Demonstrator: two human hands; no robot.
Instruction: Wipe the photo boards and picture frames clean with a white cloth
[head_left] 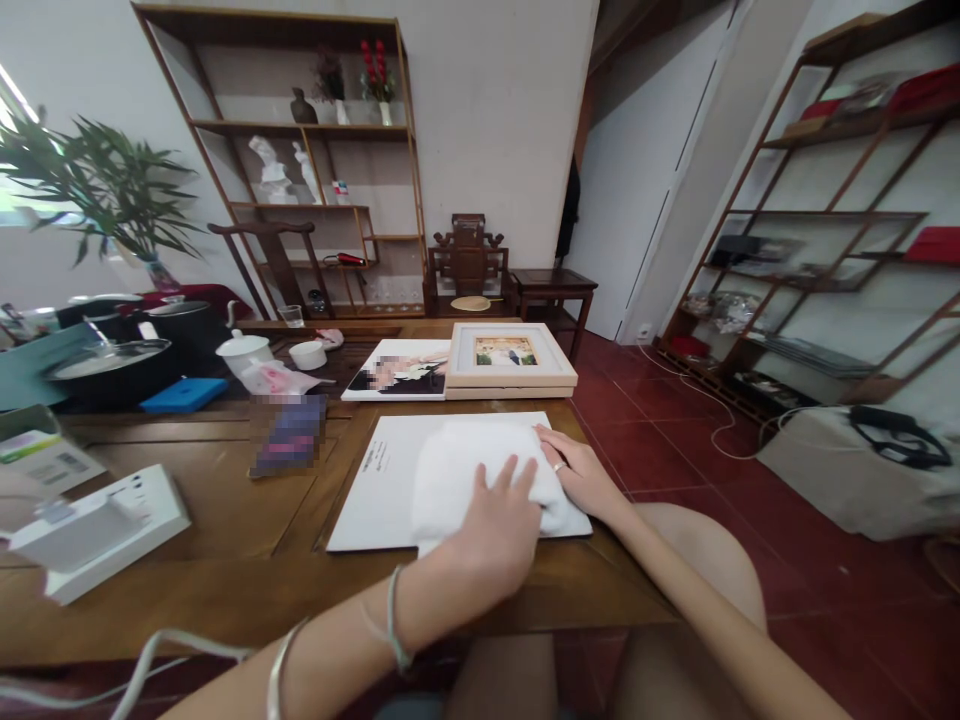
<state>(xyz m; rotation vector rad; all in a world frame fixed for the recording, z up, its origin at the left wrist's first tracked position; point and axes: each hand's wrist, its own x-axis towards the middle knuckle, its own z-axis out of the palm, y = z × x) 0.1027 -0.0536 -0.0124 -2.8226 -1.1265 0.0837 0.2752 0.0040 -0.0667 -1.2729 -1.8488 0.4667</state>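
Observation:
A folded white cloth (457,480) lies on a white rectangular board (367,515) with small print near its left edge. My left hand (499,525) presses on the cloth from above, its fingers spread out. At the cloth's right edge rests my right hand (577,470), with a ring on one finger. Its fingers are stretched out over the cloth's side, close to the board's right edge; what lies under them is hidden. Bracelets circle my left wrist. Behind the board are a framed picture (506,350) and a photo panel (394,370).
The wooden table (300,600) carries a white power strip (112,540), a blue box (184,393), a lidded white bowl (244,348), a small white cup (307,355) and a dark pan (112,370) on the left. Chairs and shelves stand beyond.

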